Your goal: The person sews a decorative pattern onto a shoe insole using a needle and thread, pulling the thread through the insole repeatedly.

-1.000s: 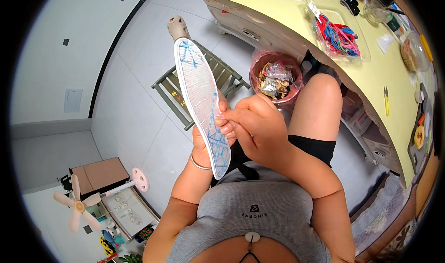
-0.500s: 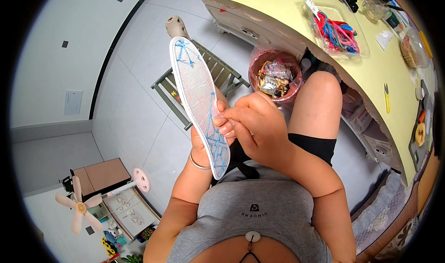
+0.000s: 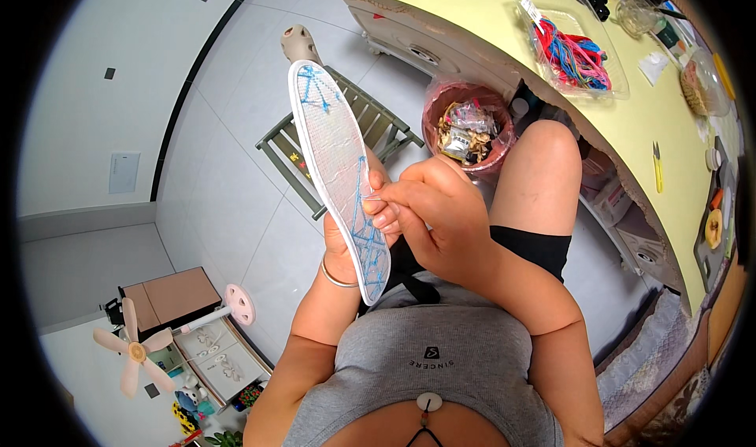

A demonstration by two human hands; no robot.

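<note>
Insole (image 3: pixel 331 144): white, pale-edged, held slantwise above the lap, its far end pointing away from the body.
Blue stitching (image 3: pixel 366 246): angular lines at both ends, with a mostly plain stretch between.
Left hand (image 3: pixel 336 241): gripping the insole, mostly hidden behind it.
Right hand (image 3: pixel 445 215): closed in a pinch at the insole's right edge, fingertips close against the left hand's; whether they hold a needle or thread cannot be told.
Step in hand: probably working a stitch near the upper end of the lower blue pattern.
Next move: seems to call for a steady left grip and a careful right-hand pull, without snagging.
Table (image 3: pixel 622 128): bears coloured threads (image 3: pixel 579 61) in a clear tray (image 3: pixel 563 14), and yellow snips (image 3: pixel 658 171).
</note>
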